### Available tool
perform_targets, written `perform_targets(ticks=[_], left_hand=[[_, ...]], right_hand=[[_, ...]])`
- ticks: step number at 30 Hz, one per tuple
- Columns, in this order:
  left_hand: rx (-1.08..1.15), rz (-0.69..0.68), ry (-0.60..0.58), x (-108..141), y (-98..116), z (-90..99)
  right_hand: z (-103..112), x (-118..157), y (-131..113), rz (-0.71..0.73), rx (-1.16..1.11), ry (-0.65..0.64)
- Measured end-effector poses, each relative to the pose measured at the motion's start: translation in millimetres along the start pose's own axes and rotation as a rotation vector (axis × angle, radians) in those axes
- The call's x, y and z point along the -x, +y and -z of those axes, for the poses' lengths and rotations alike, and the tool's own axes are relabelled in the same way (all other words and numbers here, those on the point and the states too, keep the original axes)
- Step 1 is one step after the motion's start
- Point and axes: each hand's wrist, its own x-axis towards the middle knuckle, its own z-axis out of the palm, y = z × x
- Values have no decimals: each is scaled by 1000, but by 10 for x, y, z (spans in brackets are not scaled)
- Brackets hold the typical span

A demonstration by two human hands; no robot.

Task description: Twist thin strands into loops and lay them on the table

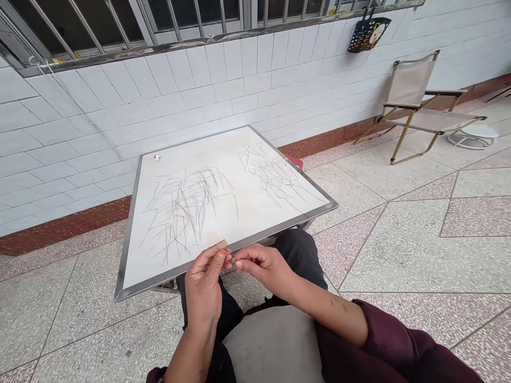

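Note:
My left hand is closed in a pinch at the near edge of the white table, its thumb pressed to the fingers on a thin pale strand that looks like wire. A small tan piece shows at those fingertips; whether it is held or wrapped on a finger is unclear. Just to the right, my right hand pinches the same strand between thumb and forefinger. The fingertips of both hands nearly meet. Many thin bent wires lie heaped on the table's left half. Several wires with looped ends lie at its right.
A small white-and-red item sits near the table's far left corner. Behind stand a tiled wall and barred windows. A black basket hangs there. A folding chair and a round white stool are at right. A grey cushion rests on my lap.

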Motion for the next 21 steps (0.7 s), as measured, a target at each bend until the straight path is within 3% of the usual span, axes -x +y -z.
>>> perform_targets(ticks=[5,16,21], left_hand=[[-15,9,18,-12,-62,-12],[2,34,73,-9,-88,-14],[-8,29,70,-10,-82,-11]], right_hand=[[12,0,19,-109,-98,-66],[-19,14,119,201,406,-17],[-7,6,109,163,351,-42]])
